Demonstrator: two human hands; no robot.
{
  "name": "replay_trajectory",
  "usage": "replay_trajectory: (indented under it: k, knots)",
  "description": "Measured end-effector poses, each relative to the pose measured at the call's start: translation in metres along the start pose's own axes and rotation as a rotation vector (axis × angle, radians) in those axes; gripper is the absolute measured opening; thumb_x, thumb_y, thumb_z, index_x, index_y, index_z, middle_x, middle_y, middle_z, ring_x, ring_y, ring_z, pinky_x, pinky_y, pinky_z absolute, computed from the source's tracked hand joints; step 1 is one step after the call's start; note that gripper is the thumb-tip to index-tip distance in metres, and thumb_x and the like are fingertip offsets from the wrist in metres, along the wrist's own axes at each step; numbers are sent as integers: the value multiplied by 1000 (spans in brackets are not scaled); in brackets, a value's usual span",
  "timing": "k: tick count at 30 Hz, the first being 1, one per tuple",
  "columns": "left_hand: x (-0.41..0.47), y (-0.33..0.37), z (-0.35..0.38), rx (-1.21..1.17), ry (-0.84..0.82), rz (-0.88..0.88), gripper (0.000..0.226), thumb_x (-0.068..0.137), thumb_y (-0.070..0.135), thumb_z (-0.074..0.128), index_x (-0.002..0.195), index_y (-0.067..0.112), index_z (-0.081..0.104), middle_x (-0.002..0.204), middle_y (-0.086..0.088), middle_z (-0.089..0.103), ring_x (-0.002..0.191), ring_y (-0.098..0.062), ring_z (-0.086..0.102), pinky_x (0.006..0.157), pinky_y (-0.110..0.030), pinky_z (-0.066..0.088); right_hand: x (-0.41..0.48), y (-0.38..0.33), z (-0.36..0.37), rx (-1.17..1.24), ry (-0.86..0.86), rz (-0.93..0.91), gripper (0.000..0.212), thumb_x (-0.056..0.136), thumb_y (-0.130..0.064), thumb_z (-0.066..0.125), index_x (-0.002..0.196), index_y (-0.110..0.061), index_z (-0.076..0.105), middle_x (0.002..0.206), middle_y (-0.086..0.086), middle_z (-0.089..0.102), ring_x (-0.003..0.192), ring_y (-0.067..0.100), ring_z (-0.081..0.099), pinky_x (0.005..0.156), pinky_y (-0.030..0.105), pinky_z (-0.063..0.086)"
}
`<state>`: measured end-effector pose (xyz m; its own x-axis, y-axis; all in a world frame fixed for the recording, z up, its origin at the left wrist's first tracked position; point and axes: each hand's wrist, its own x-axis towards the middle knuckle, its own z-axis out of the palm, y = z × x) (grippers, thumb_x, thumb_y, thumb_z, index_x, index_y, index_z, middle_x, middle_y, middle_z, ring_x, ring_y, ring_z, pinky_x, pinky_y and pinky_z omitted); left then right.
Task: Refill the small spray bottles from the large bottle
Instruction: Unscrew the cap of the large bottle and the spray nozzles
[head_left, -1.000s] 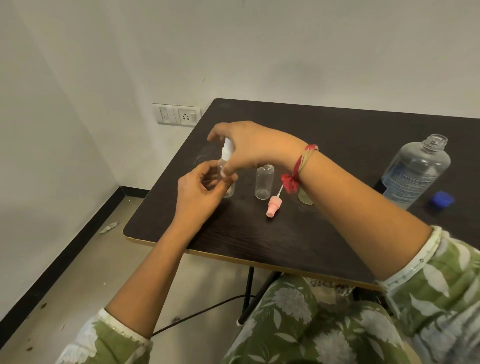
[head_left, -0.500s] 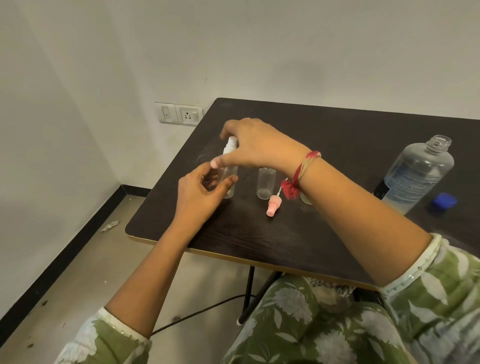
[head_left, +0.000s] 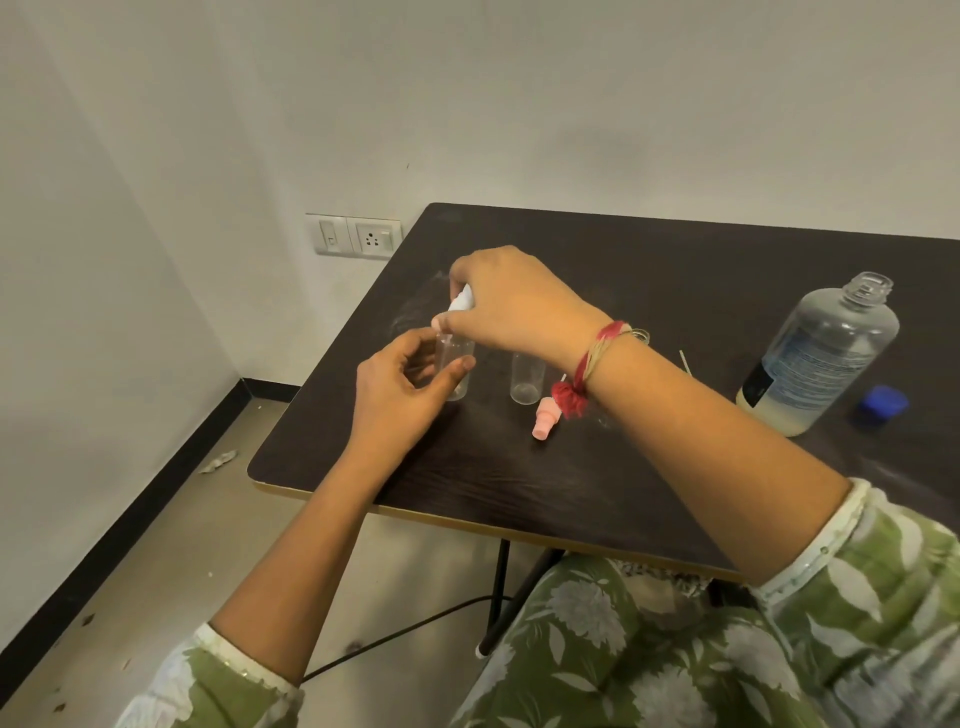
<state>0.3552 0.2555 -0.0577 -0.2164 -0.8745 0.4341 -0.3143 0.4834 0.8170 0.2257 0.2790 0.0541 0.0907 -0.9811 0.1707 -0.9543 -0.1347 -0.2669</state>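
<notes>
Head view. Two hands work near the left end of one dark table (head_left: 519, 493). Two small clear bottles stand upright near each other. The left hand (head_left: 400, 400) holds the first bottle (head_left: 458, 371), thumb and fingers curled round its body. The second bottle (head_left: 527, 376), just to its right, stands open-necked and untouched. The right hand (head_left: 514, 304) reaches over from above, its fingers pinching one white spray top (head_left: 462, 302) at the first bottle's neck; whether the top is seated cannot be told. One pink spray top (head_left: 545, 422) lies on its side on the table just in front of the second bottle. One large bottle (head_left: 821, 353) stands uncapped, well apart at the right, with pale liquid low inside. One blue cap (head_left: 883, 405) lies just beside it. One thin pale tube (head_left: 685, 361) lies between the right forearm and the large bottle.
</notes>
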Motion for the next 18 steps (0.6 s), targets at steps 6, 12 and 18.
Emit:
replay_trajectory:
  k: [6,12,18]
  knots:
    - [-1,1,-1,-31,-17,-27,31,80,24,77,107,23,63,88,20,62,83,19,59,70,0,43,-2,1,-10,50,72,-12,10,82,-24,63,87,-20,56,90,-6,52,85,13,48,55,16,30]
    - [2,-1,-4,-61,-3,-57,30,79,24,77,106,20,66,92,19,64,84,16,61,70,-1,45,-12,7,-35,126,177,12,13,79,-27,66,89,-19,63,84,-7,53,82,13,50,54,16,33]
    - [4,-6,-3,-72,17,-62,32,79,26,77,108,17,67,95,13,67,88,10,63,72,-3,45,-22,8,-24,184,315,28,16,79,-26,67,91,-17,65,84,-5,60,80,13,53,65,24,37]
